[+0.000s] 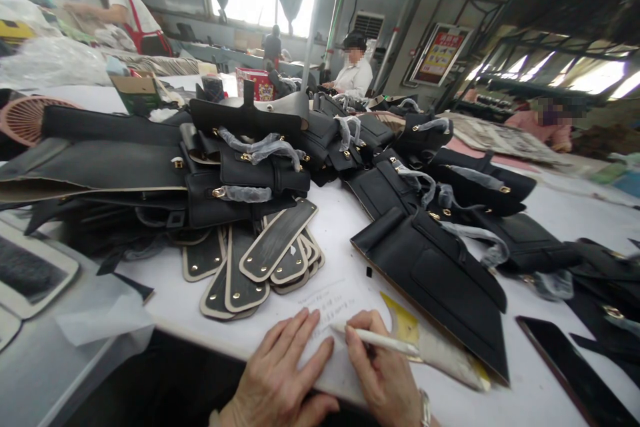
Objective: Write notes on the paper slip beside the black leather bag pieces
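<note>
My right hand (383, 367) is closed round a white pen (385, 340), whose tip touches the white sheet-covered table at some handwriting (327, 307). Flat beside the writing lies my left hand (287, 373), fingers spread and holding nothing. Just beyond it are several dark oval pieces with light edges and gold studs (280, 240), overlapping in a loose stack. A black leather bag panel (440, 273) rests to the right, next to a yellow and beige wrapped item (440, 347).
Black bags with plastic-wrapped handles (250, 173) are heaped across the table. A dark phone (575, 367) lies at the right edge. At the left is a grey surface with a framed piece (35, 267). Other people sit or stand farther back.
</note>
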The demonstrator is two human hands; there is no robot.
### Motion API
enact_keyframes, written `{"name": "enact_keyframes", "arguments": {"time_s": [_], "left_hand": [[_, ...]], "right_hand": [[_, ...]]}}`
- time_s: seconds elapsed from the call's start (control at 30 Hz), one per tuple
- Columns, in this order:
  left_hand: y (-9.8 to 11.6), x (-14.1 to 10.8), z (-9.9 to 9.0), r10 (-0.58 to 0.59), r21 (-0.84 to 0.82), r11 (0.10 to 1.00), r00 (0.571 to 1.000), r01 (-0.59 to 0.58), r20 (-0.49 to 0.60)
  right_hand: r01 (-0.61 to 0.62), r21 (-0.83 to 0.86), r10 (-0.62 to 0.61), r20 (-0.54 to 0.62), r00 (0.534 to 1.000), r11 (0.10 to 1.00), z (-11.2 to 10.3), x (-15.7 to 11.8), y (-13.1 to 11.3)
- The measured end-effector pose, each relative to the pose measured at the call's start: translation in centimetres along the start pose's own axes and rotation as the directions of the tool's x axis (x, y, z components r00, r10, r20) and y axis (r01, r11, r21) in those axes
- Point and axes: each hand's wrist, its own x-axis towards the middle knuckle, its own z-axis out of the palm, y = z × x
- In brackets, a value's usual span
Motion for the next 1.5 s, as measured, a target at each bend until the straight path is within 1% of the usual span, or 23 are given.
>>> {"name": "enact_keyframes", "arguments": {"time_s": [0.33, 0.47, 0.63, 0.97, 1.27, 1.5], "left_hand": [[-0.23, 0.20, -0.15, 0.023, 0.013, 1.000, 1.000, -0.023, 0.005], [-0.20, 0.29, -0.17, 0.003, 0.001, 1.000, 1.000, -0.003, 0.006], [-0.33, 0.31, -0.21, 0.017, 0.003, 1.000, 1.000, -0.017, -0.007], [-0.19, 0.12, -0.19, 0.014, -0.003, 1.000, 1.000, -0.014, -0.011], [-0.29, 0.38, -0.32, 0.006, -0.006, 1.000, 1.000, -0.006, -0.021], [-0.24, 0.24, -0.04, 0.005, 0.003, 1.000, 1.000, -0.005, -0.013]], "right_hand": [[-0.020, 0.012, 0.020, -0.007, 1.000, 1.000, 0.03, -0.13, 0.14], [-0.012, 0.000, 0.012, -0.019, 1.000, 1.000, -0.04, -0.07, -0.05], [-0.001, -0.004, 0.001, -0.016, 1.000, 1.000, -0.19, 0.29, -0.36], [-0.048, 0.000, 0.048, -0.017, 0.999, 0.999, -0.17, 0.07, -0.17], [-0.014, 0.015, 0.015, -0.045, 0.999, 1.000, -0.25, 0.32, -0.56], [-0.021, -0.011, 0.021, -0.027, 0.999, 1.000, -0.09, 0.25, -0.26]]}}
